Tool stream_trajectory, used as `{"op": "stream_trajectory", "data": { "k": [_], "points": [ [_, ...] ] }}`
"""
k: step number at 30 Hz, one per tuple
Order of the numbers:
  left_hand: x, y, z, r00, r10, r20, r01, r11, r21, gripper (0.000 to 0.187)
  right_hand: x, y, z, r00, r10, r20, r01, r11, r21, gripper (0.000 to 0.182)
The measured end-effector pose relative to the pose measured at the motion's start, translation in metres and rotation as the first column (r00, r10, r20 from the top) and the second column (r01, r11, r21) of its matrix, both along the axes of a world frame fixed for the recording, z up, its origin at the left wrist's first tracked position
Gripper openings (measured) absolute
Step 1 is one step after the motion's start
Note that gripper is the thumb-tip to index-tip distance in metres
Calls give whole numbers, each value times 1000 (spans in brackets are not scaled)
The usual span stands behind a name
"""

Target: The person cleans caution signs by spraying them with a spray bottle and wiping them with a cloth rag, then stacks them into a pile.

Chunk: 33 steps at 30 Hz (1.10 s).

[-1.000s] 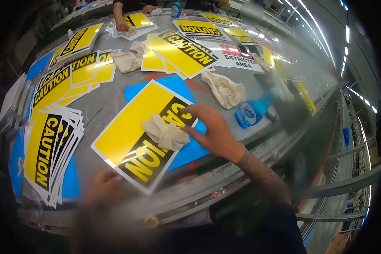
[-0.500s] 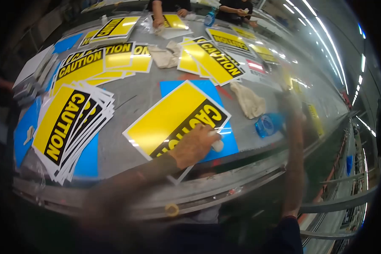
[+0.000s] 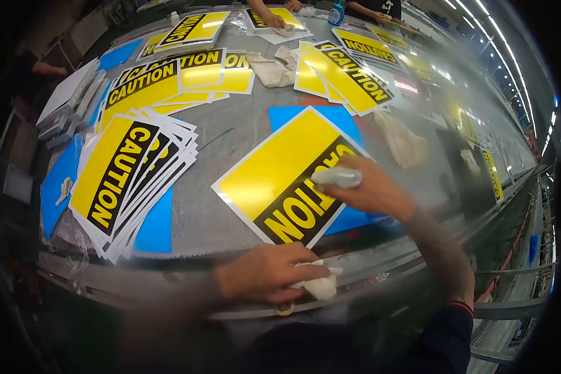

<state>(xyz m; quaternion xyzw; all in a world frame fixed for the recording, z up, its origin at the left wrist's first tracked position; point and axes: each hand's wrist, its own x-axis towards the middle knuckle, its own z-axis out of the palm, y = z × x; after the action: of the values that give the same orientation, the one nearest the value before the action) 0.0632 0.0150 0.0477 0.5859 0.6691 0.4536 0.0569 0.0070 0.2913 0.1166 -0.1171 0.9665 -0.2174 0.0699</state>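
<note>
Yellow CAUTION sign (image 3: 277, 168) beneath right fingers (image 3: 357, 163) curled round whitish object (image 3: 341, 177); left fingers (image 3: 306, 272) pinching cloth (image 3: 323, 287)

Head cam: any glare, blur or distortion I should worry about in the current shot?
Head view: fisheye bend bows the near edge of the table, with black corners; the left forearm is smeared; haze and glare wash out the table's right side, softening the cloth on that side. The centre sign has a pale sheen on its yellow, but "CAUTION" stays partly readable.
</note>
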Motion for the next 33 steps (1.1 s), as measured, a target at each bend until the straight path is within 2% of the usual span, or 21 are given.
{"op": "stream_trajectory", "data": {
  "k": [3, 5, 7, 9, 10, 11, 13, 16, 17, 21, 23, 25, 26, 29, 32, 33],
  "points": [
    [-3, -11, 7, 998, 53, -44, -53, 999, -7, 61, -24, 44, -11, 956, -223, -192, 160, 941, -297, 49],
    [-1, -12, 9, 998, 32, -62, -32, 999, 0, 61, -23, 68, 9, 915, -365, -174, 320, 916, -240, 47],
    [2, -11, 8, 998, 2, -60, -2, 1000, 3, 62, -23, 72, 19, 915, -338, -222, 295, 933, -204, 44],
    [4, -9, 3, 996, -2, -86, 2, 1000, -2, 61, -6, 72, 11, 941, -160, -298, 104, 975, -195, 40],
    [5, -7, -2, 997, -11, -81, 11, 1000, -8, 61, -1, 63, 7, 970, -68, -234, 21, 980, -195, 37],
    [5, -4, -4, 996, -32, -78, 30, 999, -18, 60, 11, 35, 23, 991, -128, -46, 111, 956, -270, 38],
    [5, -1, -3, 994, -43, -101, 39, 998, -40, 60, 15, 6, 31, 997, -78, -18, 71, 964, -256, 43],
    [5, -2, -1, 991, -40, -127, 29, 996, -81, 58, -5, 12, 4, 963, -24, -268, -31, 979, -200, 46],
    [6, -3, -3, 993, -22, -116, 14, 997, -73, 58, -20, 30, -23, 957, -97, -272, 2, 944, -329, 46],
    [5, -6, -2, 993, -3, -117, -3, 999, -50, 59, -15, 67, 20, 945, -306, -120, 270, 931, -245, 42],
    [9, -4, -9, 993, -6, -117, -2, 998, -67, 59, 7, 84, 14, 961, -202, -186, 153, 956, -249, 39],
    [10, -1, -7, 992, -44, -117, 31, 994, -108, 60, 35, 65, 27, 994, -66, -89, 47, 978, -204, 41],
    [10, 0, -7, 992, -57, -115, 43, 992, -116, 61, 49, 53, 23, 998, -50, -39, 39, 968, -246, 40],
    [9, 1, -6, 990, -58, -127, 40, 989, -144, 61, 61, 36, 16, 994, 89, -56, -93, 993, -79, 37],
    [6, -3, -5, 995, -26, -101, 12, 991, -136, 64, 45, 80, 9, 964, -148, -222, 98, 971, -220, 37],
    [5, -3, -6, 996, -11, -91, 0, 993, -119, 64, 40, 94, 17, 945, -265, -192, 198, 931, -307, 38]
  ]
}}
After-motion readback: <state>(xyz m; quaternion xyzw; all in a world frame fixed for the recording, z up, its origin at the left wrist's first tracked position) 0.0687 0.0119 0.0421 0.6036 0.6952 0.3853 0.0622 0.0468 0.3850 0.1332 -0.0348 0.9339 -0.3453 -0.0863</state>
